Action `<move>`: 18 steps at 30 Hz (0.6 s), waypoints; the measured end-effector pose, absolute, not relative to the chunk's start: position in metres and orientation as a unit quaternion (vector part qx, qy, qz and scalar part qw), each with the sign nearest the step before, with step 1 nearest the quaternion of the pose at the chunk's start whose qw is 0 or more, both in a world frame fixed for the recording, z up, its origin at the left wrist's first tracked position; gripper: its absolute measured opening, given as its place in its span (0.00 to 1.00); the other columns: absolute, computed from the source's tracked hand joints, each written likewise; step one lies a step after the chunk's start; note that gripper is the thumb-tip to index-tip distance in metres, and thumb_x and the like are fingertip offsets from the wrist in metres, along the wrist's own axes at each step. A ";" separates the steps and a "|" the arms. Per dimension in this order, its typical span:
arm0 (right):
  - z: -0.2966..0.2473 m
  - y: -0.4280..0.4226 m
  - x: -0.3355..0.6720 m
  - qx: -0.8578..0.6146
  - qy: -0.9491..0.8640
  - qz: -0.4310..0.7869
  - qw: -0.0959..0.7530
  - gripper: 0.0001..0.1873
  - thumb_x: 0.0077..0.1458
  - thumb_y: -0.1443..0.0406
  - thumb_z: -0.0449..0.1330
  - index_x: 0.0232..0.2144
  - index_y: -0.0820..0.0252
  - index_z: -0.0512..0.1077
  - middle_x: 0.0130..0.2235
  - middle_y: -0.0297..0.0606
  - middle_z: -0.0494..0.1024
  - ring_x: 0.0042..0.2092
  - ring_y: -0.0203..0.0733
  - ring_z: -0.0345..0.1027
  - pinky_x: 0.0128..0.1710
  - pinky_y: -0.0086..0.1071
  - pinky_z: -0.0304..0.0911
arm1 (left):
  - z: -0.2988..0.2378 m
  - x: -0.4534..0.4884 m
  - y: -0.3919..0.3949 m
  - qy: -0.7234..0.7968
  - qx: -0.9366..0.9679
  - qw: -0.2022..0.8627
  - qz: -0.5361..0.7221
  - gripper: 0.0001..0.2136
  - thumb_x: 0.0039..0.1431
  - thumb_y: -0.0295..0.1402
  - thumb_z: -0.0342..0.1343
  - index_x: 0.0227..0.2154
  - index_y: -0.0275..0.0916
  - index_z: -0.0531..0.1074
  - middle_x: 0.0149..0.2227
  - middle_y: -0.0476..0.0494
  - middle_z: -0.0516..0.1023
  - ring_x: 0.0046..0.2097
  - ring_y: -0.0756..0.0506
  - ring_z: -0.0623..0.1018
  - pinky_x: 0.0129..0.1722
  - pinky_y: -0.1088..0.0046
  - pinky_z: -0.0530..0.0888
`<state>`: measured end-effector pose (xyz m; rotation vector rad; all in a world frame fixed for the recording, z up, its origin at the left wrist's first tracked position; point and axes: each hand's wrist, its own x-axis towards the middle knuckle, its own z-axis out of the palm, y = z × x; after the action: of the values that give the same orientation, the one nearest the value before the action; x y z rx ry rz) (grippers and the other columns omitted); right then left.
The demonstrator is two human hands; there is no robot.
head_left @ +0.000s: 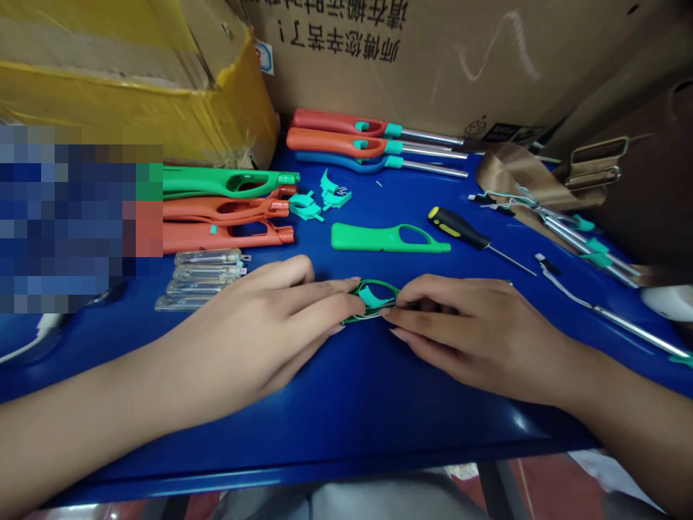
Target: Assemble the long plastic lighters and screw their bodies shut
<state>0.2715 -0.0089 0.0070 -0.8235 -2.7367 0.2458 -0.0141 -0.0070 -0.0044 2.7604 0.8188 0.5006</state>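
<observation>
My left hand (279, 310) and my right hand (468, 328) meet over the front of the blue table, fingers closed round a green lighter shell (373, 282). The left fingers grip its left end, while the right fingertips pinch its right side. A teal trigger (375, 298) shows inside the loop between my hands, with a thin white wire along the lower edge. Most of the shell is hidden under my fingers. Just beyond lies a separate green half shell (368, 238). To its right rests a black and yellow screwdriver (460, 227).
Clear fuel tanks (206, 274) lie left, below orange and green handle shells (216, 235). Loose teal triggers (306, 207) sit near them. Red, orange and blue lighters (336, 142) line the back. Metal tubes with wires (639, 328) lie right. Cardboard boxes (346, 79) wall the rear.
</observation>
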 end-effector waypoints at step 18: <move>0.011 -0.011 0.269 -0.283 -0.951 0.032 0.117 0.13 0.70 0.64 0.56 0.50 0.62 0.77 0.48 0.40 0.80 0.36 0.36 0.74 0.34 0.33 0.64 | -0.002 -0.016 -0.005 0.250 0.951 0.092 0.156 0.18 0.69 0.26 0.52 0.58 0.42 0.75 0.62 0.42 0.76 0.42 0.41 0.73 0.41 0.63 0.74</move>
<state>0.2693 -0.0115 0.0115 -0.8275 -2.7843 0.0938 -0.0160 -0.0053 -0.0021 2.8235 0.7433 0.4642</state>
